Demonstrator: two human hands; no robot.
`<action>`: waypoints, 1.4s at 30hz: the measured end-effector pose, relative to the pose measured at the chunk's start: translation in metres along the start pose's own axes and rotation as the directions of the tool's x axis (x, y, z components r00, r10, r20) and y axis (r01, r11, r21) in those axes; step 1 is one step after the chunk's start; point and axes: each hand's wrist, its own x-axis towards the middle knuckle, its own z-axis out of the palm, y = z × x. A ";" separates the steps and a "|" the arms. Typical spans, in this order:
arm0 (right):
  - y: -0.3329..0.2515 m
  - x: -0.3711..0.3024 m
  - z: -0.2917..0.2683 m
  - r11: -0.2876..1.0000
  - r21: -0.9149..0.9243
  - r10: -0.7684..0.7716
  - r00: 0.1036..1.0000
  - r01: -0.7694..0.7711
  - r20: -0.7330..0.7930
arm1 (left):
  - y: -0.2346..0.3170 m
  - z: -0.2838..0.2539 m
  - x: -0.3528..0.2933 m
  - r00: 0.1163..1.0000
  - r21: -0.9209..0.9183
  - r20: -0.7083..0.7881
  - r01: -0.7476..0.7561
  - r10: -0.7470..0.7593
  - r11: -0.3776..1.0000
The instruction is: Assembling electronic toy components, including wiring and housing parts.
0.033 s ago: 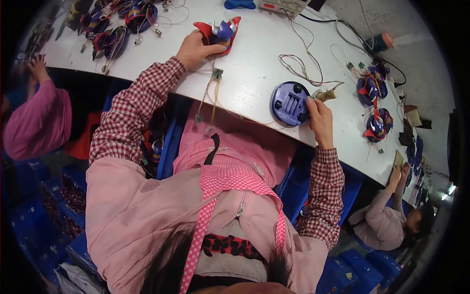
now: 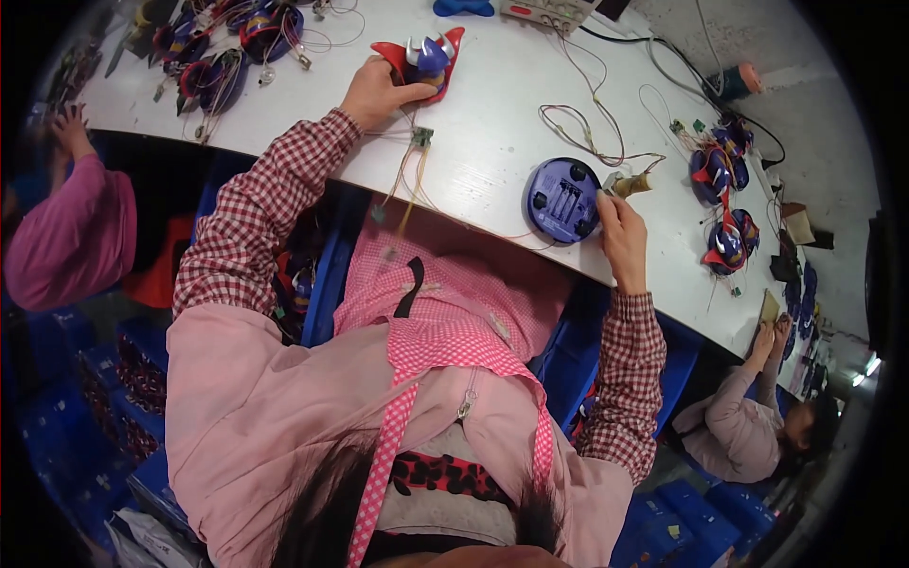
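Note:
My left hand [image 2: 381,93] is closed around a small toy figure [image 2: 431,64] with a purple horned helmet and red wing-like sides. Thin wires run from it to a small green circuit board [image 2: 421,138] at the table's front edge, and more wire ends dangle over that edge. Fingers curled, my right hand [image 2: 621,232] is at the right rim of a round purple toy base [image 2: 565,210]. That base lies with its battery slots and black feet facing up. A tan cylindrical piece [image 2: 632,185] with wires lies just beyond my right fingertips.
Several wired toy figures lie at the far left [image 2: 270,33] and on the right [image 2: 727,237]. Loose wires [image 2: 606,142] lead from a metal box with knobs [image 2: 549,11] at the back. Blue bins [image 2: 331,284] sit below the white table [image 2: 492,133]. Other people work on both sides.
My left hand and the toy figure have shifted slightly left. The dangling wire ends have swung a little. My right hand has moved slightly right and down.

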 end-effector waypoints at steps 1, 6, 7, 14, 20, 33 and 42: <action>0.006 -0.004 -0.004 1.000 -0.009 0.007 1.000 -0.007 0.002 | 0.001 0.001 0.001 0.998 0.229 -0.056 0.024 -0.011 0.973; 0.016 -0.012 -0.023 0.960 -0.160 -0.272 0.897 0.229 -0.349 | -0.013 -0.002 -0.028 0.972 0.153 -0.211 -0.072 0.104 0.986; 0.009 -0.006 -0.024 0.925 -0.208 -0.378 0.819 0.317 -0.431 | -0.017 0.002 -0.036 0.935 0.122 -0.331 -0.095 0.131 0.988; 0.016 0.039 -0.013 0.960 0.160 -0.179 0.944 0.229 -0.279 | 0.066 0.047 -0.096 0.970 -0.317 -0.212 -0.185 0.120 0.930; -0.028 -0.008 -0.011 0.882 0.386 -0.215 0.960 0.270 -0.180 | 0.113 0.124 -0.050 0.920 0.090 0.111 -0.387 0.377 0.918; -0.026 -0.024 0.034 0.713 -0.352 -0.692 0.691 0.607 -0.211 | 0.101 0.150 -0.044 0.959 0.129 0.092 -0.278 0.267 0.952; -0.035 -0.027 0.035 0.719 -0.377 -0.676 0.713 0.584 -0.187 | 0.098 0.154 -0.045 0.958 0.101 0.024 -0.287 0.286 0.953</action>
